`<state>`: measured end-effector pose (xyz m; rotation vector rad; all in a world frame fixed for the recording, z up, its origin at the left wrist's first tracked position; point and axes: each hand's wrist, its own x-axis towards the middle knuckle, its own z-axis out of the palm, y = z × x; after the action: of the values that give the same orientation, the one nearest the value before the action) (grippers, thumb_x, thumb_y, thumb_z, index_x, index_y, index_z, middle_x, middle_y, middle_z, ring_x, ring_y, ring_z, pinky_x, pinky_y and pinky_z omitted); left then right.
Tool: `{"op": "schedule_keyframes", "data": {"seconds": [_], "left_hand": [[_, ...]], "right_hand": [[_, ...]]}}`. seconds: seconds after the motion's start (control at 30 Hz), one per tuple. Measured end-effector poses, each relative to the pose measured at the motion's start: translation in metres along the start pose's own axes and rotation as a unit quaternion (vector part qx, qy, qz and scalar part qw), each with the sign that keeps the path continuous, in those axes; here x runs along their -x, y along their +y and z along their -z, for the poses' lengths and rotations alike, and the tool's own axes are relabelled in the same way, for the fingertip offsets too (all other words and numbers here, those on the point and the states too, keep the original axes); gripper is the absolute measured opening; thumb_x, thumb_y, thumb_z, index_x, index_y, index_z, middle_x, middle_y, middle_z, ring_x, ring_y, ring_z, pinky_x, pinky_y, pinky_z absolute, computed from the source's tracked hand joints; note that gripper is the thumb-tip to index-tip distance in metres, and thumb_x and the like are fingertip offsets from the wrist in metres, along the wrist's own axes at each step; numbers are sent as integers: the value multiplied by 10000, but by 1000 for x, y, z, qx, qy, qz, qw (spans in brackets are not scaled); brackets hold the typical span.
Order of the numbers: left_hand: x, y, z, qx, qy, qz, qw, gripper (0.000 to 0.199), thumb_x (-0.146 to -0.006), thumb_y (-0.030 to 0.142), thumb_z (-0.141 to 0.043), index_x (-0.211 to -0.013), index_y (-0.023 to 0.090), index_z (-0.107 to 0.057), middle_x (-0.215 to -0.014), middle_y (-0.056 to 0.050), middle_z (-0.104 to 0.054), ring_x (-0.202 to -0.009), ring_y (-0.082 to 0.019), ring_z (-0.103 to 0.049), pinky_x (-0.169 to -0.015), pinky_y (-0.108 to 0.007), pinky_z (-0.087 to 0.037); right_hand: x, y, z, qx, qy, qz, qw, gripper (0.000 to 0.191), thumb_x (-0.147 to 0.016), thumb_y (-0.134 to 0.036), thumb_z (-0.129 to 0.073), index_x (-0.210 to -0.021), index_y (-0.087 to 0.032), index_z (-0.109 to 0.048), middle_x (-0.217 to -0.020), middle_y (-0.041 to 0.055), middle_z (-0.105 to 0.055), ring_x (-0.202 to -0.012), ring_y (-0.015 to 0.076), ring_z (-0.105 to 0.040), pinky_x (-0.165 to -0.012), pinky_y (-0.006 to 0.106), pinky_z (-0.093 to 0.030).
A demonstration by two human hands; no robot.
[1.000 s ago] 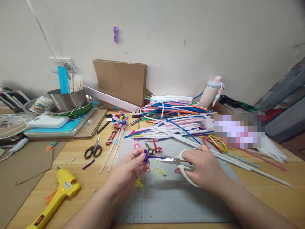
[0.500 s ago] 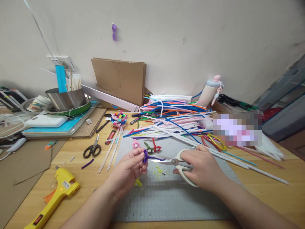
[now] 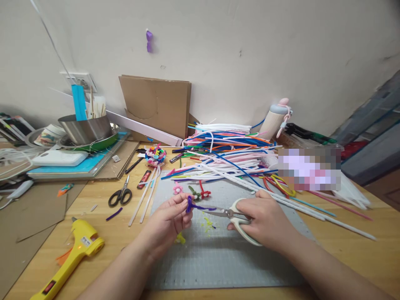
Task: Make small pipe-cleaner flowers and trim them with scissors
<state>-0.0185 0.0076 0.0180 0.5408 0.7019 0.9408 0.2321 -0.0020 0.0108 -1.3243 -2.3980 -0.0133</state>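
Left grip (image 3: 171, 214): thumb and fingers pinching a purple fuzzy-stem flower (image 3: 189, 204) above the cutting mat (image 3: 231, 266), its stem pointing right. Right grip (image 3: 262, 218): fingers closed round the handles of white-handled scissors (image 3: 229, 213). The blades lie along the purple stem; whether they bear on it cannot be told.

Surroundings: a yellow flower (image 3: 180, 238) on the mat is partly covered by the left hand. Yellow scraps (image 3: 208, 225) lie below the blades. Pink (image 3: 178, 188), green (image 3: 196, 194) and red (image 3: 205, 194) flowers lie just beyond the hands. A pile of coloured fuzzy stems (image 3: 231, 146) overlaps the mat's far edge, and long white stems run from it behind the right hand. On the desk (image 3: 118, 237) to the left: a yellow glue gun (image 3: 83, 237), black-handled scissors (image 3: 123, 188), a purple offcut (image 3: 114, 214) and clear sticks (image 3: 139, 201). At the back: cardboard (image 3: 156, 100) and a bottle (image 3: 271, 121).

Compared with one second earlier: both grips retain the same items in much the same pose. Desk contents show no rearrangement; the whole view has shifted slightly, placing everything a little farther left.
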Motion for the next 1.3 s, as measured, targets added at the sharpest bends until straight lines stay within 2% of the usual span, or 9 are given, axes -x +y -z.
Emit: {"op": "schedule_keyframes", "data": {"seconds": [0.33,0.57,0.73,0.93,1.3], "left_hand": [[0,0,2,-6,-9,1,1000,137,-748,171,-631,-881,147,-611,-724,10,-435,-533,-54,-389,-505,-193,-309],[-1,1,2,-36,-11,-17,999,210,-738,207,-654,-940,173,-614,-694,21,-443,-528,-54,-385,-505,-199,-295],[0,-1,0,-44,8,-10,999,232,-693,216,-698,-903,166,-614,-682,18,-464,-524,-55,-389,-509,-202,-294],[0,-4,1,-48,-7,-15,999,192,-725,212,-665,-898,161,-600,-696,17,-461,-533,-58,-387,-520,-207,-296],[0,-5,-1,-60,-16,-8,998,216,-698,234,-695,-877,153,-604,-667,22,-461,-521,-62,-383,-515,-215,-288]], "right_hand": [[1,0,0,-1,-15,-2,1000,365,-790,-448,-581,-562,-178,-490,-534,-49,-592,-508,96,-464,-618,297,-189],[1,-1,1,6,-12,-1,1000,328,-781,-416,-588,-580,-179,-485,-540,-43,-590,-509,91,-462,-615,300,-190],[1,-3,2,-2,-11,3,1000,275,-765,-374,-594,-595,-184,-490,-548,-42,-589,-517,91,-451,-624,305,-192],[1,-5,4,-5,-16,-2,1000,228,-749,-335,-578,-609,-186,-477,-569,-33,-588,-523,97,-434,-626,305,-190],[1,-5,2,-1,-20,5,1000,283,-779,-375,-568,-594,-181,-481,-562,-31,-593,-523,94,-455,-626,304,-186]]}}
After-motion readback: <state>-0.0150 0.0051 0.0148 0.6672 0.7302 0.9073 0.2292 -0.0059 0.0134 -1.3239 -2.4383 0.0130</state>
